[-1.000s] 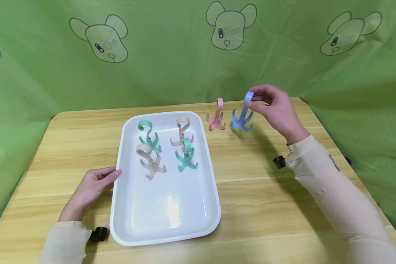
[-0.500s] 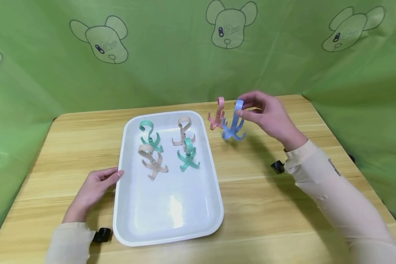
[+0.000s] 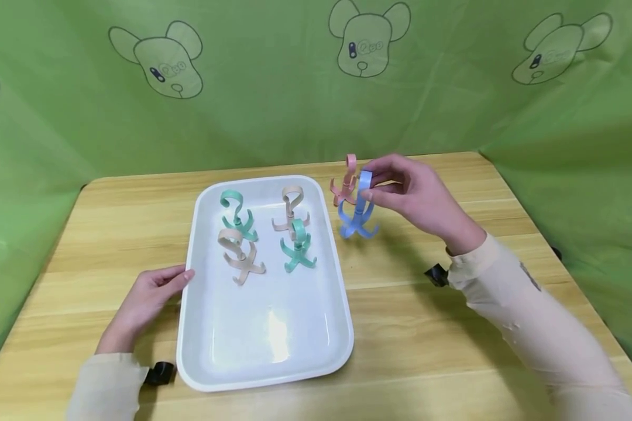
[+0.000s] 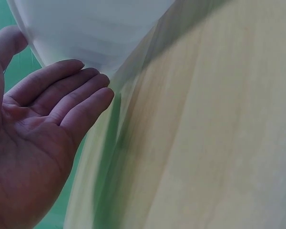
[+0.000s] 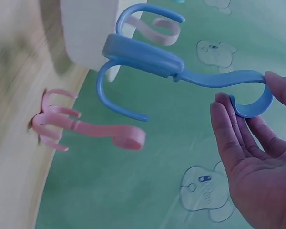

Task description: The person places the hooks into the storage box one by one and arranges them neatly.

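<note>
My right hand [image 3: 411,196] pinches the top curl of a blue four-prong hanging hook [image 3: 357,219], prongs down, just right of the tray. In the right wrist view the blue hook [image 5: 143,55] hangs from thumb and fingertips, held above the table. Behind it a pink hook [image 3: 343,190] stands on its prongs near the table's back edge. My left hand [image 3: 150,298] holds the left rim of a white tray [image 3: 263,374], thumb over the rim and fingers against the outer wall. Two green hooks [image 3: 298,257] and two beige hooks [image 3: 244,266] stand inside the tray's far half.
The wooden table [image 3: 426,345] runs back to a green curtain [image 3: 274,117] printed with mouse-like heads. More curtain hangs along both sides. A small black device [image 3: 160,373] sits at the left wrist, another [image 3: 437,275] at the right.
My right hand has carried the blue hook left and nearer, from right of the pink hook to in front of it, close to the tray's right rim. My left hand stays on the tray.
</note>
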### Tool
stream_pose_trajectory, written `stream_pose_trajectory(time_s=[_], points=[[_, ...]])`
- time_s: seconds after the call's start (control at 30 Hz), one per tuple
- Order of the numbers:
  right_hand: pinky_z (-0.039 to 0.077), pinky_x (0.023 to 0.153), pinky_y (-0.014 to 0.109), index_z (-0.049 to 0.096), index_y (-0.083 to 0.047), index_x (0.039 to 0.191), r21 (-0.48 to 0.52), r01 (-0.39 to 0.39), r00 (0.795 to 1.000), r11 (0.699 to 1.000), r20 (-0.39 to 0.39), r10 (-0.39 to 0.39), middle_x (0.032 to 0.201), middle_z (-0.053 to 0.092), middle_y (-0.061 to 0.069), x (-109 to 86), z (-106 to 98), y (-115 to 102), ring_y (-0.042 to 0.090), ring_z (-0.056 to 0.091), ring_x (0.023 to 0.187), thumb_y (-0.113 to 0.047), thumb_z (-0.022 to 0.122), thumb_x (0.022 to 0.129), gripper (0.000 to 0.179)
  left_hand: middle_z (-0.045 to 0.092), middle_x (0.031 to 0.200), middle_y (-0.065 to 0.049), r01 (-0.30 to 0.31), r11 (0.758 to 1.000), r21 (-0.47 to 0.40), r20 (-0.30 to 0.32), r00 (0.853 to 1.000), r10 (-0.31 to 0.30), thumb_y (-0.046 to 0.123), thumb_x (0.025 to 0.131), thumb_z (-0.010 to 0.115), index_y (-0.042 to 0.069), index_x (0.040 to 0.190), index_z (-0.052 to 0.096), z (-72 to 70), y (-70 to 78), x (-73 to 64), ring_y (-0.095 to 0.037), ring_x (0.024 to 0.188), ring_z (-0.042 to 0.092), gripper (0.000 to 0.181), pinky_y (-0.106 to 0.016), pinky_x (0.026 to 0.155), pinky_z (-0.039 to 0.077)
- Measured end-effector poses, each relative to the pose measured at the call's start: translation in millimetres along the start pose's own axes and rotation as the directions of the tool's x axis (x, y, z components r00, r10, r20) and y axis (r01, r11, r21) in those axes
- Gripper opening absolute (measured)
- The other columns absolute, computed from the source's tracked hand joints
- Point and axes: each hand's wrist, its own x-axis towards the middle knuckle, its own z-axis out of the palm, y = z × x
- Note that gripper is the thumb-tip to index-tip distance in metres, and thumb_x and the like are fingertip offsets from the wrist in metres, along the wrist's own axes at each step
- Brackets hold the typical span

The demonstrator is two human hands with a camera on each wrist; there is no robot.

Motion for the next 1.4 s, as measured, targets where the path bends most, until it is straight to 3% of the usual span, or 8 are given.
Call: stream_pose_trajectory(time_s=[0.2,0.53,0.73,1.03,1.4], points=[[0.053,0.087,0.029,0.063,0.001,0.120,0.023,0.073,0.997,0.997,0.035,-0.074,0.112,0.065,0.011,-4.0,4,-12,0.023,0.062,0.101,-0.010,0.074,0.089,0.035,0.061,0.126,-0.023,0.000,0.998,-0.056,0.006,1.000,0.001,0.034,0.101,0.058,-0.010,0.131,0.056,0.2,2.2,0.9,-0.005,0.103,0.061,0.054,-0.022,0.085,0.051],[0.053,0.087,0.032,0.064,0.001,0.118,0.035,0.182,0.976,0.983,0.118,-0.185,0.112,0.068,0.006,-9.7,15,-28,0.021,0.063,0.100,-0.004,0.074,0.089,0.031,0.061,0.126,-0.023,0.012,0.998,-0.064,0.003,1.000,-0.011,0.033,0.101,0.058,-0.010,0.131,0.056,0.0,2.7,-0.4,-0.003,0.101,0.061,0.053,-0.023,0.085,0.051],[0.052,0.089,0.034,0.065,0.001,0.120,0.006,0.207,0.962,0.978,0.181,-0.205,0.119,0.065,0.006,-16.9,21,-35,0.017,0.064,0.100,-0.003,0.076,0.086,0.036,0.060,0.127,-0.023,0.008,0.998,-0.055,0.006,1.000,-0.008,0.034,0.101,0.058,-0.010,0.131,0.056,-0.5,2.0,-0.2,-0.002,0.101,0.061,0.053,-0.023,0.085,0.051],[0.052,0.090,0.034,0.065,0.000,0.118,0.063,0.244,0.929,0.968,0.271,-0.252,0.112,0.066,0.004,-24.6,32,-40,0.017,0.064,0.100,0.001,0.077,0.083,0.037,0.060,0.127,-0.023,0.009,0.998,-0.054,0.001,1.000,-0.009,0.034,0.101,0.059,-0.010,0.131,0.056,0.0,1.1,0.3,-0.002,0.101,0.061,0.053,-0.024,0.085,0.052],[0.054,0.088,0.033,0.065,-0.001,0.116,0.120,0.204,0.890,0.972,0.391,-0.235,0.111,0.066,0.007,-25.3,58,-46,0.014,0.065,0.098,-0.002,0.078,0.084,0.035,0.060,0.128,-0.022,0.008,0.999,-0.053,0.004,1.000,-0.008,0.035,0.101,0.058,-0.008,0.131,0.057,-0.2,0.5,1.2,-0.002,0.102,0.060,0.052,-0.023,0.085,0.051]])
